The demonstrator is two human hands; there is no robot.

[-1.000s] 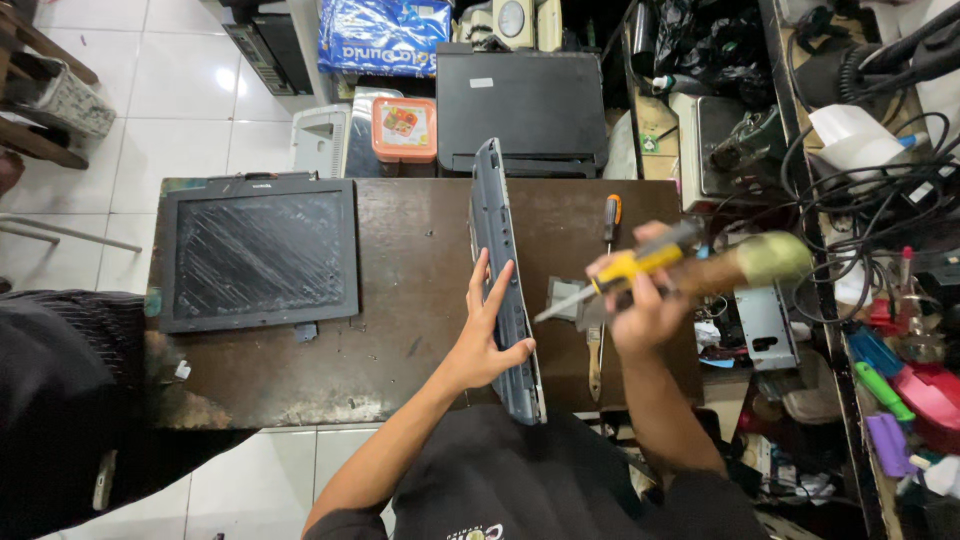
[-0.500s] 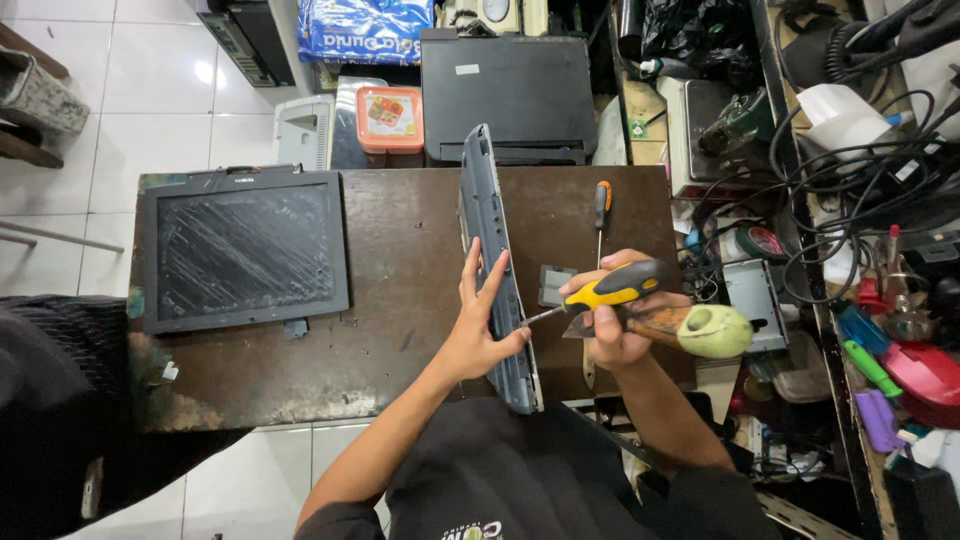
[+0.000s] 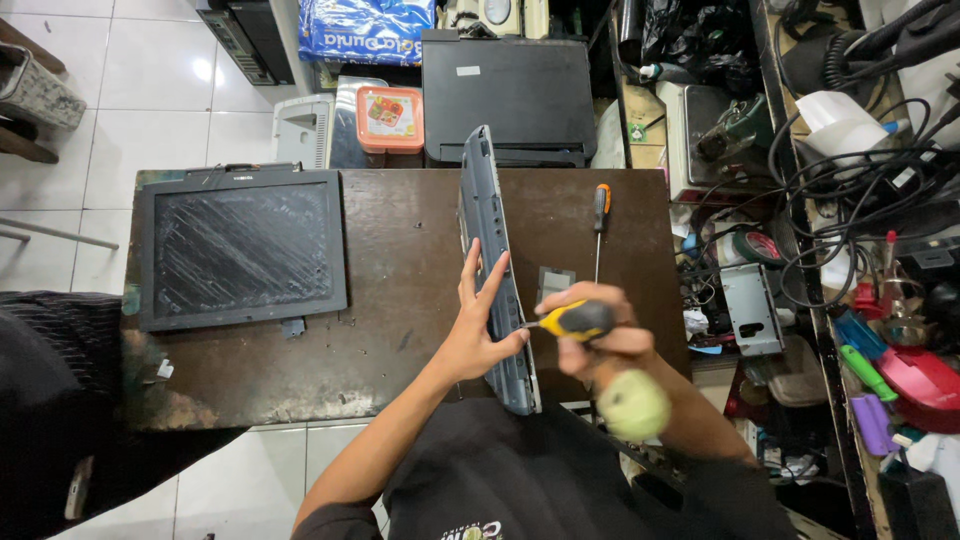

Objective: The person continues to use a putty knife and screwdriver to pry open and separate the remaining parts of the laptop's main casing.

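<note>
A grey laptop base [image 3: 487,230] stands on its long edge across the brown table [image 3: 400,270]. My left hand [image 3: 478,325] presses flat against its left face near the front end, holding it upright. My right hand [image 3: 595,335] grips a screwdriver with a yellow and black handle [image 3: 575,320]; its tip touches the right face of the laptop base. A blurred green round object [image 3: 633,403] hangs by my right wrist. A small grey cover plate [image 3: 555,283] lies on the table just beyond my right hand.
A black screen panel [image 3: 240,248] lies flat on the table's left part. An orange-handled screwdriver [image 3: 599,225] lies to the right of the base. Behind the table are a black printer [image 3: 510,95] and an orange box [image 3: 389,118]. Cables and tools crowd the right side.
My right hand has brought the screwdriver left and down until its tip meets the laptop base. The left hand stays pressed on the base. The camera view has shifted slightly.
</note>
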